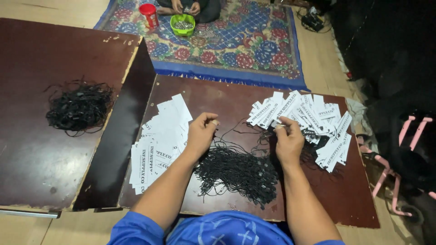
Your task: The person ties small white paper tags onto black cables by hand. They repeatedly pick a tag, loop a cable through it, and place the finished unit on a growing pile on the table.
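A tangled heap of thin black cords (238, 170) lies on the near middle of the dark brown wooden worktop (218, 93), and both hands work just above its far edge. The left hand (201, 132) is clenched with thumb and forefinger pinched together, seemingly on a strand of cord, though the strand itself is too fine to make out between the fingers. The right hand (288, 140) is likewise closed in a pinch at the edge of the fanned white paper tags with black print (302, 111), and appears to grip one tag or a cord there; which of the two cannot be told. More of these tags run down the right side of the worktop, partly over loose cords. Left of the left hand lies a second spread of white paper tags (159, 140), overlapping in a long fan. On a neighbouring dark worktop (27, 159) to the left sits a separate bundle of black cords (79, 108). Beyond, on a blue floral rug (245, 41), another person's hands (185, 7) work above a green plastic bowl (182, 24) beside a red plastic cup (149, 15).
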